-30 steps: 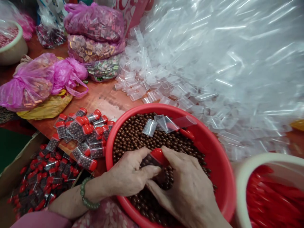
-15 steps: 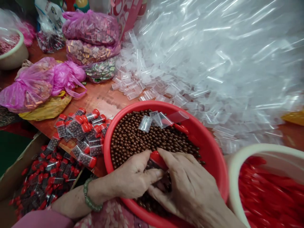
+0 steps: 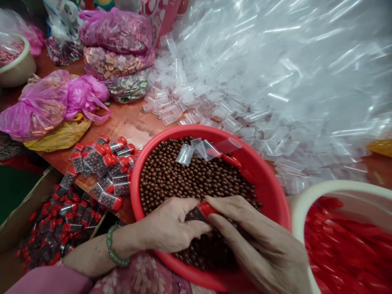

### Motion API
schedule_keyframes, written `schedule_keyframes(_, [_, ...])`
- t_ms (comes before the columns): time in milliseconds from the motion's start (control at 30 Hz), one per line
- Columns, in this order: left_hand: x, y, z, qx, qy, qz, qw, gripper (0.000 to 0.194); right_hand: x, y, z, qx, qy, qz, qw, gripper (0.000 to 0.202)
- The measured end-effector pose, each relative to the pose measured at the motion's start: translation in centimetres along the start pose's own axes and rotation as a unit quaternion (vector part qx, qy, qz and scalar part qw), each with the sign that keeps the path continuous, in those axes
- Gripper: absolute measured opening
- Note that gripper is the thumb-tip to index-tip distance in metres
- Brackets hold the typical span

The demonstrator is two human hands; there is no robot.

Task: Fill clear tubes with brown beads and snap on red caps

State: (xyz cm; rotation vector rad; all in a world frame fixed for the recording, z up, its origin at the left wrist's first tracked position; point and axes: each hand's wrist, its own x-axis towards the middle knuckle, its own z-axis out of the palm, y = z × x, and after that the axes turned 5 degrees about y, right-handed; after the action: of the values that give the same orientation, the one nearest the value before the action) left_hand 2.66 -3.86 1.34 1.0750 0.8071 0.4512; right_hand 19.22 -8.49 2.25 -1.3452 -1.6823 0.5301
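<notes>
While 2 hands (image 3: 173, 224) pinch sm. container (image 3: 194, 214), its red cap (image 3: 206, 209) points R, long axis L-R.

A small clear container (image 3: 195, 214), dark inside and partly hidden, is held slantwise at the lower middle of the frame, its red cap (image 3: 207, 208) at the right-hand, higher end. Glossy brown balls (image 3: 171, 175) lie loosely heaped behind it.

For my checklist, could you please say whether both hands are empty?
No, the left hand and right hand are together on a small red-capped container.
</notes>
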Motion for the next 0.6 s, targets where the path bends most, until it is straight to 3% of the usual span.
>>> schedule_keyframes(100, [-0.1,0.1,0.1,0.118,0.001,0.036,0.992,0.013,-0.3,-0.1,-0.2,0.013,-0.005,0.011,1.0,0.028])
schedule_keyframes(233, [0.0,0.2,0.1,0.205,-0.001,0.023,0.979,0.013,-0.6,-0.3,-0.3,0.003,-0.001,0.018,1.0,0.032])
schedule_keyframes(367, [0.1,0.4,-0.1,0.119,-0.008,0.029,0.992,0.013,-0.6,-0.2,0.0,-0.031,0.004,-0.025,0.999,0.042])
schedule_keyframes(500, [0.2,0.3,-0.1,-0.028,-0.018,0.0,0.999,0.009,-0.9,-0.1,0.8,-0.155,-0.039,-0.082,0.984,0.06])
schedule_keyframes(600, [0.3,0.2,-0.1,-0.138,-0.025,-0.045,0.989,0.024,-1.1,-0.1,1.5,-0.254,-0.018,-0.126,0.959,0.077])
